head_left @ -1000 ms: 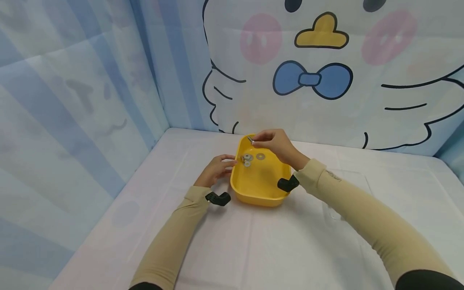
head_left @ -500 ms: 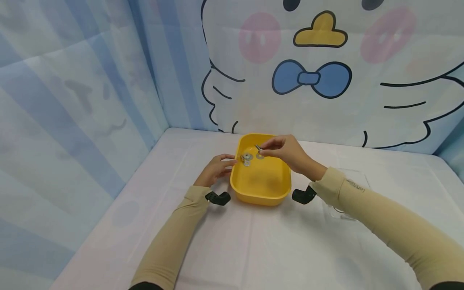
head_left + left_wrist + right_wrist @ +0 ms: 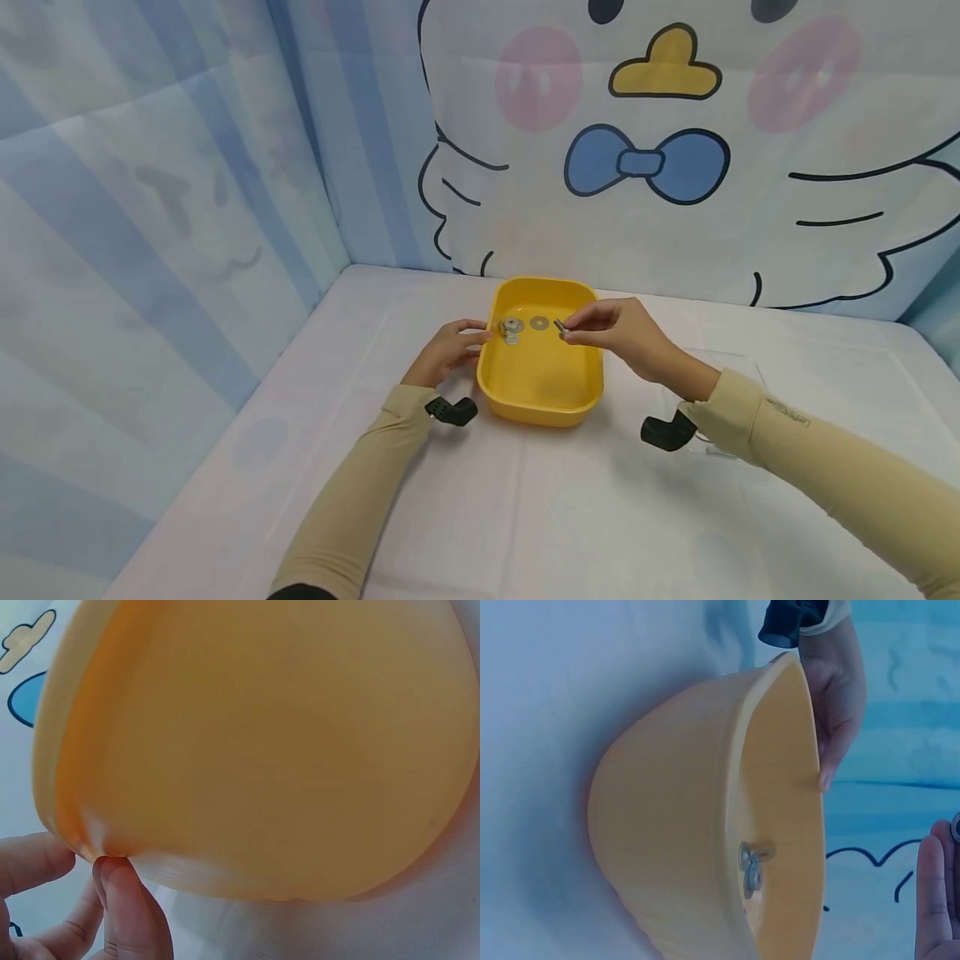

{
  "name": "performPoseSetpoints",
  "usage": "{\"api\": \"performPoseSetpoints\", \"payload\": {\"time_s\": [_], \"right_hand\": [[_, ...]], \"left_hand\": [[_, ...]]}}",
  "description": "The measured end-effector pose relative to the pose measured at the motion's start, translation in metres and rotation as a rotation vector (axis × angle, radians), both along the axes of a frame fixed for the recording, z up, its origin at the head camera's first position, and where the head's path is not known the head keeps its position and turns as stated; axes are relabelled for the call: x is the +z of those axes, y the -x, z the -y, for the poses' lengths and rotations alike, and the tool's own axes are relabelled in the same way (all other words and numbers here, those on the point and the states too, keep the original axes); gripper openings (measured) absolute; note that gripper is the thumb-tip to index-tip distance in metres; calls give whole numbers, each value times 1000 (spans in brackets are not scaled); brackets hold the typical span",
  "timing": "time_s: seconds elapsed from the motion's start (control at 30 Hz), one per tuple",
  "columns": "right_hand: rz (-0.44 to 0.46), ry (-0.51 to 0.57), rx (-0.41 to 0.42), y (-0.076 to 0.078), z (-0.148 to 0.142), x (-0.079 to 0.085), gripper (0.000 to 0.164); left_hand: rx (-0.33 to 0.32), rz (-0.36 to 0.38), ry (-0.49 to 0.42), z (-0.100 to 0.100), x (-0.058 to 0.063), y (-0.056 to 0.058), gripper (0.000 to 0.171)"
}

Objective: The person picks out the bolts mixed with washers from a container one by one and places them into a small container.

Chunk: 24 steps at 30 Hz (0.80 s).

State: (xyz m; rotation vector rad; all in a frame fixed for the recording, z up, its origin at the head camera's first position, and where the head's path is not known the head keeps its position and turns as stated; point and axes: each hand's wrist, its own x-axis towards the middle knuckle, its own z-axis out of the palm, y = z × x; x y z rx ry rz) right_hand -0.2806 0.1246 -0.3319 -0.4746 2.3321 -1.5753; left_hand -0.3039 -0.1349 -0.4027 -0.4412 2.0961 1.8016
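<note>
A yellow plastic tray (image 3: 540,375) stands on the white-covered table. Inside it, toward the back left, lie several metal washers (image 3: 512,325), with one flat washer (image 3: 539,322) a little apart; a brass-coloured piece sits at the left wall. My left hand (image 3: 450,350) pinches the tray's left rim, its thumb (image 3: 135,907) at the edge in the left wrist view. Over the tray's right side, my right hand (image 3: 622,333) pinches a small silver bolt (image 3: 560,327) between thumb and fingertips. Only its round end shows at the right wrist view's edge.
Behind my right forearm lies a clear plastic box (image 3: 731,360), partly hidden, with small items in it. A printed cloth (image 3: 375,167) with a cartoon figure hangs close behind the tray, and another stands along the left.
My right hand has moved right and toward me with the bolt, from above the tray's back left to its right side. The left hand and tray stay in place.
</note>
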Motion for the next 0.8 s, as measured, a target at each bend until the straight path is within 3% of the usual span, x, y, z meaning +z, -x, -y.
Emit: {"api": "performPoseSetpoints", "payload": {"time_s": [0.8], "right_hand": [[-19, -31, -12, -35, -41, 4, 38]], "left_hand": [[-8, 6, 3, 1, 3, -1, 42]]}}
